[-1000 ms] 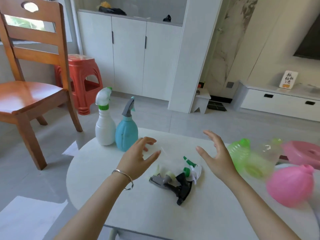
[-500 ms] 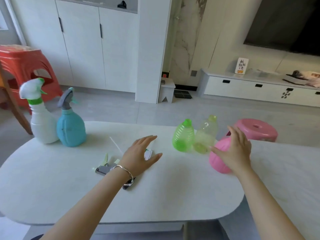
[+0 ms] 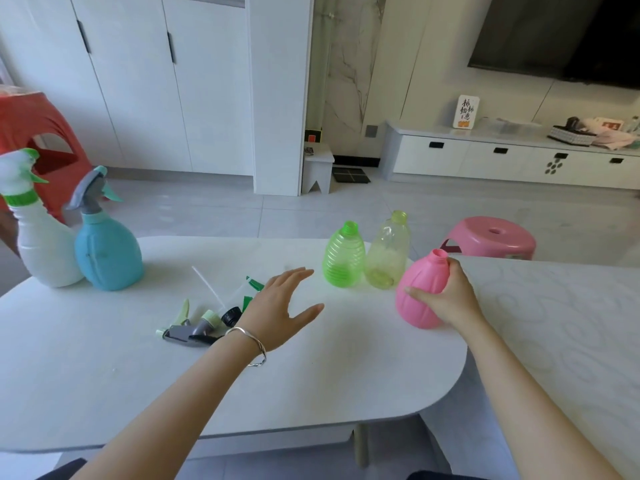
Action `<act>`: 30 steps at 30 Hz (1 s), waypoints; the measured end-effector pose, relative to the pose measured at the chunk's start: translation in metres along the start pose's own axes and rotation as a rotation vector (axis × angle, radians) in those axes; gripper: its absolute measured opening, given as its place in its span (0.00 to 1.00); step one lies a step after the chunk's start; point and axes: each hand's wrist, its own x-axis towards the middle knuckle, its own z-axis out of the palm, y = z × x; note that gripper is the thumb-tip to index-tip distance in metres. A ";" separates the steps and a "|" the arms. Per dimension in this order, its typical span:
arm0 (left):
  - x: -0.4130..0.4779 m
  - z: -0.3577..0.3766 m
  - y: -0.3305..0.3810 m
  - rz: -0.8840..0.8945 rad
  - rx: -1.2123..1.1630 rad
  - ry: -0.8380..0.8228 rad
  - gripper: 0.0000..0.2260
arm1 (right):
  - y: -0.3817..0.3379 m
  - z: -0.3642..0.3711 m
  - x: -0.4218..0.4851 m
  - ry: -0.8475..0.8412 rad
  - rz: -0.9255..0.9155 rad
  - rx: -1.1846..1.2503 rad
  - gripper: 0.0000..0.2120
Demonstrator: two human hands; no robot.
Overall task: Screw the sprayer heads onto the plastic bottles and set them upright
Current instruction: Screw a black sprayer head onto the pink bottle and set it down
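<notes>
My right hand (image 3: 446, 299) grips the pink bottle (image 3: 420, 289), which has no sprayer and leans slightly, neck up. Just left of it stand a green ribbed bottle (image 3: 344, 259) and a clear yellowish bottle (image 3: 386, 256), both open-necked. My left hand (image 3: 277, 308) hovers open over the table, fingers spread, above a pile of loose sprayer heads (image 3: 199, 327) with grey, black and green parts and thin dip tubes. At the far left a white bottle (image 3: 41, 247) and a blue bottle (image 3: 105, 251) stand upright with sprayers on.
The white oval table (image 3: 311, 382) has its front edge near me. A second pale patterned surface (image 3: 561, 327) adjoins on the right. Behind it a pink stool (image 3: 491, 237) sits on the floor; a red stool (image 3: 31, 133) stands far left.
My view swung right. My right hand went from open in the air to closing on the pink bottle and tipping it upward. My left hand moved over the sprayer heads.
</notes>
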 end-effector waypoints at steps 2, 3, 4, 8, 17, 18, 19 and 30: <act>-0.001 -0.002 0.002 0.005 -0.007 0.003 0.28 | -0.016 -0.001 -0.004 -0.003 -0.025 -0.013 0.39; -0.003 -0.003 0.003 0.005 -0.022 0.004 0.28 | -0.026 -0.001 -0.008 0.003 -0.052 0.004 0.38; -0.004 -0.004 0.004 0.004 -0.046 0.004 0.29 | -0.039 0.000 -0.013 0.003 -0.081 0.039 0.38; -0.012 -0.009 0.011 -0.004 -0.170 -0.017 0.38 | -0.094 0.018 -0.044 -0.158 -0.128 0.322 0.37; -0.030 -0.063 -0.010 -0.024 -0.368 0.163 0.42 | -0.153 0.076 -0.090 -0.495 -0.181 0.581 0.37; -0.034 -0.071 -0.016 -0.036 -0.357 0.165 0.42 | -0.155 0.080 -0.091 -0.538 -0.204 0.576 0.38; -0.038 -0.080 -0.023 -0.054 -0.348 0.169 0.41 | -0.156 0.083 -0.090 -0.577 -0.235 0.558 0.39; -0.091 -0.154 -0.102 -0.278 -0.247 0.304 0.40 | -0.139 0.152 -0.106 -0.792 -0.377 0.103 0.30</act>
